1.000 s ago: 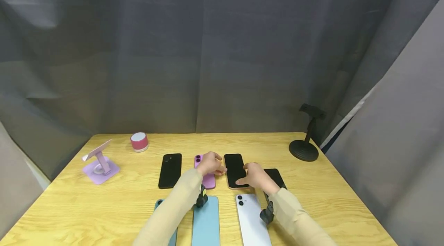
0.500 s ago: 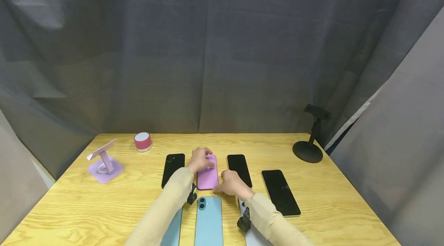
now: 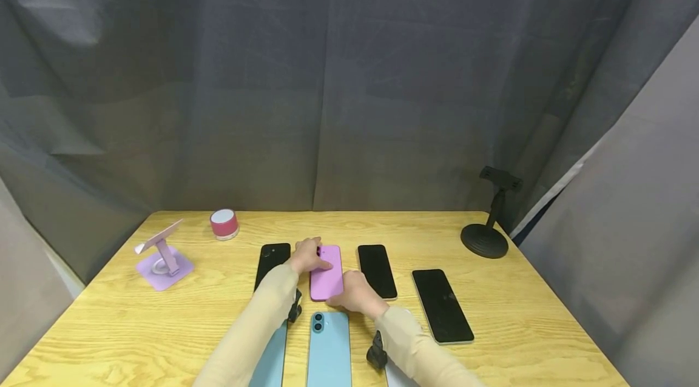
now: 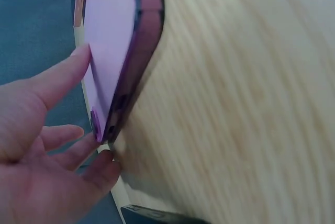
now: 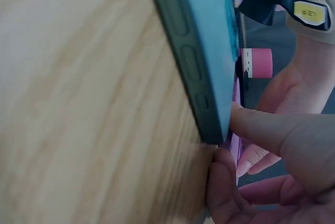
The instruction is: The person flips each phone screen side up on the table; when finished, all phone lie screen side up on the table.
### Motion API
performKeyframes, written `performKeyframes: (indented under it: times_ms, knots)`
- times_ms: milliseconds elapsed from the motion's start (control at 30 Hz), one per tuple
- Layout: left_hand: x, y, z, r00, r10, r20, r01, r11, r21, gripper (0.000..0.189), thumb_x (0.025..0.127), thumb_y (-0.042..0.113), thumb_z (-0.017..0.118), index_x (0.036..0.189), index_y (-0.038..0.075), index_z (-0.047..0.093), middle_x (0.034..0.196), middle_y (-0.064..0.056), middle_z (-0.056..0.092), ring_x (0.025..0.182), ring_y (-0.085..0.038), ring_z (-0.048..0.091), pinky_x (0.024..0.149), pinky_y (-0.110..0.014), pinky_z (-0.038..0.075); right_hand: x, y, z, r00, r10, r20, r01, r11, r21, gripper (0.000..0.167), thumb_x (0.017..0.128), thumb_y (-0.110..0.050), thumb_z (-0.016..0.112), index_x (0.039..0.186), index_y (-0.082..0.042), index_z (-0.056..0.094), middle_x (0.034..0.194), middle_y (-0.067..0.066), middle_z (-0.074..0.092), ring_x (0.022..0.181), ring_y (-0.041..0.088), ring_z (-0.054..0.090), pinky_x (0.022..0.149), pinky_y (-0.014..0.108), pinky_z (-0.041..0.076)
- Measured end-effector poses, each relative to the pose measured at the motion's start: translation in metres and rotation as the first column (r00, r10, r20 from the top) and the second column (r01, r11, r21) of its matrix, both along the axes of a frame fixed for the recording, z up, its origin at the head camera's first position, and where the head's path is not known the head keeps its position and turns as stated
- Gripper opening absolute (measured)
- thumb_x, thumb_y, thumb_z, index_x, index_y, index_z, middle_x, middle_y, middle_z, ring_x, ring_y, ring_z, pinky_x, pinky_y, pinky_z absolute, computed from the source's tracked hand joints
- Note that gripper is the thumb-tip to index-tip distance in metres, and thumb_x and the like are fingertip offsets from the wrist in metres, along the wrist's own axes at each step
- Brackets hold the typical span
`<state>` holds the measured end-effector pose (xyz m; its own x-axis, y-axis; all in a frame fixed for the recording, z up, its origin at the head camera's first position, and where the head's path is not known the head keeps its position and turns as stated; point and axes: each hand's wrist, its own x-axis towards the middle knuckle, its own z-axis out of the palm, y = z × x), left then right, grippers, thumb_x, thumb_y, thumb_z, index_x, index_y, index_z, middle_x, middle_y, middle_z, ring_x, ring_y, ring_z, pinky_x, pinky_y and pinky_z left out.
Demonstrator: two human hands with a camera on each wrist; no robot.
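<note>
Flanking the purple phone (image 3: 326, 284) at mid-table (image 3: 136, 332), 2 hands show in the head view: left hand (image 3: 307, 257) at its camera end, right hand (image 3: 354, 291) at the near end! Left wrist: thumb on the back, other fingers bent at the end, pinching. Right wrist: a blue phone (image 5: 213, 51) crowds the fingertips, so whether they pinch, can't tell. Probably light, stiff, slippery; long edges look best to grip.
</note>
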<state>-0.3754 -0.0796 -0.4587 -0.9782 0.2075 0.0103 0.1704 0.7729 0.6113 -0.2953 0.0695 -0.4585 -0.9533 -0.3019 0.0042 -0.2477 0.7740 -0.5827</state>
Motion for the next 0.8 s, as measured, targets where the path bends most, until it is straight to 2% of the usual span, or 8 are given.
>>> performKeyframes:
  times_ms: [100,200,333,433,467,600,800]
  knots:
    - [0.0013,0.0000,0.0006,1.000,0.012,-0.016,-0.011,1.000,0.018,0.078,0.073,0.018,0.083,0.133,-0.013,0.045,0.132,-0.026,0.053,0.121,-0.045,0.043,0.105,-0.053,0.037,0.0010,-0.0012,0.0000,1.000,-0.006,-0.007,0.006,1.000,0.006,0.032,0.072,-0.019,0.083,0.086,0.002,0.064,0.074,0.006,0.060,0.066,0.015,0.050,0.061,0.029,0.046]
    - [0.0041,-0.0014,-0.0006,0.999,0.048,-0.016,-0.047,0.999,0.027,0.081,0.072,0.020,0.084,0.133,-0.015,0.044,0.132,-0.030,0.049,0.118,-0.044,0.043,0.103,-0.053,0.038,0.0027,-0.0024,-0.0017,1.000,-0.002,-0.008,0.002,1.000,0.002,0.034,0.072,-0.020,0.083,0.086,0.003,0.064,0.073,0.006,0.059,0.065,0.015,0.050,0.059,0.027,0.046]
    - [0.0056,-0.0036,-0.0013,0.996,0.092,-0.001,-0.092,0.996,-0.007,0.075,0.070,0.026,0.086,0.123,-0.015,0.051,0.116,-0.031,0.048,0.103,-0.038,0.047,0.092,-0.050,0.044,0.0023,-0.0025,-0.0058,0.999,0.030,-0.029,-0.030,1.000,-0.002,0.036,0.070,-0.024,0.085,0.084,0.001,0.063,0.071,0.003,0.059,0.064,0.013,0.048,0.057,0.026,0.043]
    - [0.0045,-0.0036,0.0007,0.995,0.095,0.009,-0.095,0.995,-0.037,0.066,0.068,0.028,0.087,0.110,-0.013,0.057,0.110,-0.028,0.047,0.097,-0.037,0.049,0.087,-0.049,0.047,0.0010,-0.0020,-0.0068,0.998,0.043,-0.044,-0.043,0.999,0.006,0.038,0.068,-0.026,0.087,0.082,0.000,0.063,0.070,0.003,0.059,0.065,0.013,0.047,0.058,0.026,0.042]
    - [0.0037,-0.0031,0.0015,0.996,0.093,0.014,-0.092,0.995,-0.044,0.066,0.068,0.030,0.087,0.110,-0.012,0.057,0.111,-0.029,0.047,0.098,-0.037,0.050,0.087,-0.050,0.047,0.0007,-0.0019,-0.0068,0.998,0.042,-0.049,-0.041,0.999,0.014,0.039,0.067,-0.027,0.087,0.083,0.000,0.063,0.070,0.003,0.058,0.065,0.013,0.047,0.058,0.026,0.042]
    - [0.0014,-0.0024,0.0041,0.995,0.095,0.032,-0.093,0.994,-0.049,0.069,0.067,0.030,0.088,0.112,-0.010,0.056,0.110,-0.027,0.049,0.101,-0.038,0.051,0.090,-0.051,0.048,0.0012,-0.0027,-0.0054,0.999,-0.005,-0.040,0.006,0.999,0.039,0.042,0.069,-0.028,0.086,0.086,0.003,0.063,0.072,0.005,0.056,0.068,0.016,0.047,0.058,0.027,0.044]
    - [-0.0013,-0.0029,0.0057,0.990,0.134,0.054,-0.133,0.991,-0.011,0.063,0.065,0.030,0.089,0.105,-0.005,0.056,0.095,-0.016,0.052,0.092,-0.030,0.049,0.084,-0.044,0.048,0.0013,-0.0069,-0.0021,0.998,-0.056,-0.022,0.057,0.994,0.097,0.044,0.073,-0.029,0.084,0.087,0.007,0.063,0.078,0.011,0.054,0.066,0.018,0.049,0.058,0.029,0.046]
